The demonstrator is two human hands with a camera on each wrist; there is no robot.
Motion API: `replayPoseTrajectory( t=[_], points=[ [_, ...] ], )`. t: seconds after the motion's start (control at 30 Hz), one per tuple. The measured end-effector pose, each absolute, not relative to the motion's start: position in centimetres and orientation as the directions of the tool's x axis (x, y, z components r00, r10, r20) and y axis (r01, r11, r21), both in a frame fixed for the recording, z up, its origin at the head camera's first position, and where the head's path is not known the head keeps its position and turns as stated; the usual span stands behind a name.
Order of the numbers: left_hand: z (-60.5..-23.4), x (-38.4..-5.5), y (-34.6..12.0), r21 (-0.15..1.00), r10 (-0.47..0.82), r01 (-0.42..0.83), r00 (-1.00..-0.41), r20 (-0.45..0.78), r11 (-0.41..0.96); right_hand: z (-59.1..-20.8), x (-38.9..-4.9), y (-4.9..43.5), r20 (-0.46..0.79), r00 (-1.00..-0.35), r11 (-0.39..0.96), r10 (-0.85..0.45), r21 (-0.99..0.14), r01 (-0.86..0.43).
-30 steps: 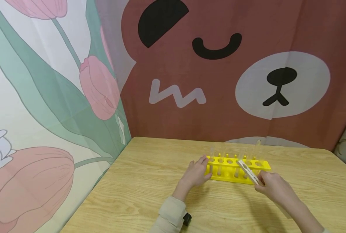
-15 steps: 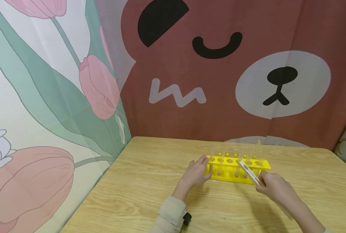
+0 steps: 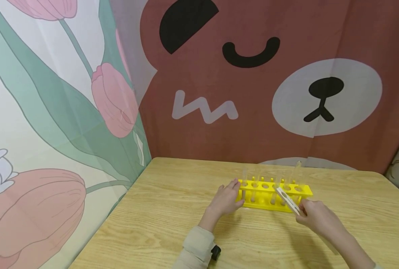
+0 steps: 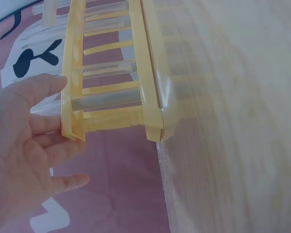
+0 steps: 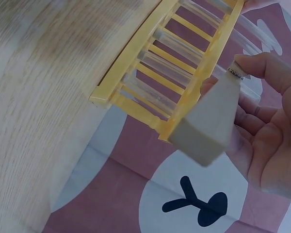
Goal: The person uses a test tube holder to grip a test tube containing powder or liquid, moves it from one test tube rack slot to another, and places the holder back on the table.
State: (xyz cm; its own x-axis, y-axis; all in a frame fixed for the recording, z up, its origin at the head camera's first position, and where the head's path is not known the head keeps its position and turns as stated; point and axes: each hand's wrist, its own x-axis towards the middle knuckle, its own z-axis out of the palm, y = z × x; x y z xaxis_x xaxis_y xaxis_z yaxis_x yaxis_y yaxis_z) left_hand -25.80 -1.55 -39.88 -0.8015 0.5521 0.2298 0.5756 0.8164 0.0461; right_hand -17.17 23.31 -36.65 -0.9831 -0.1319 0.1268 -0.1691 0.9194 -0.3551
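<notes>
A yellow test tube rack [image 3: 308,191] stands toward the table's far side, holding several clear test tubes [image 5: 157,92]. My left hand [image 3: 224,200] grips the rack's left end; in the left wrist view its thumb presses the upper plate, with fingers around that end. My right hand [image 3: 317,216] holds a pale wooden test tube holder [image 3: 288,201] at the rack's front right. The holder's tip lies close to the upper plate's middle holes. Whether its jaws clasp a tube cannot be told. One tube [image 3: 297,170] leans and rises above the others.
The wood-grain table [image 3: 152,216] extends in front of the rack and to both sides. Behind it hangs a printed bear cloth [image 3: 203,142], and a tulip-patterned cloth [image 3: 68,130] hangs at the left. A small black object [image 3: 215,253] sits beside the left sleeve.
My right hand and the test tube holder have shifted very slightly right and down. The left hand and the rack stay in place.
</notes>
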Motion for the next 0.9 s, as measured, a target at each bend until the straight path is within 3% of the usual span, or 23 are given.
replayPoseTrajectory(
  t=[0.9],
  points=[
    [-39.95,-25.87,-1.5,0.052,0.548,0.574,-0.802,0.238,0.817,-37.14,-17.32,23.66,0.071,-0.987,0.915,-0.143,-0.371,-0.159]
  ],
)
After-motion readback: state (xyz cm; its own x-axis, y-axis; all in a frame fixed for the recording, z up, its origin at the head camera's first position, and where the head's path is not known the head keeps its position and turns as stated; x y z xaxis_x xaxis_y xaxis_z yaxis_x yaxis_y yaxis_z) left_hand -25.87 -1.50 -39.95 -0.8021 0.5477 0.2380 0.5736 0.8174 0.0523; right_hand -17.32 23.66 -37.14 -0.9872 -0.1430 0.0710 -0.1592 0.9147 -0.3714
